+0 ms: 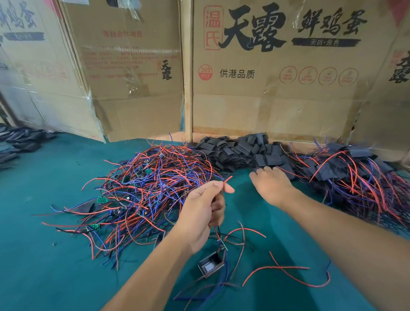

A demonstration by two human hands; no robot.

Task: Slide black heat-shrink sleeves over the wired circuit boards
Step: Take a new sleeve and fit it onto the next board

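Head-worn view, facing forward and down, close over table

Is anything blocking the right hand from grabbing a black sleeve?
No. The right hand reaches over bare green table, and its fingers are already at the edge of the sleeve pile.

Bare green table surface lies open across the lower left of the frame. A tangled pile of wired boards blocks the centre left. A heap of black sleeves and a pile of sleeved boards line the upper right. Cardboard boxes wall off the rear. Loose wires and a small metal part clutter the lower centre.
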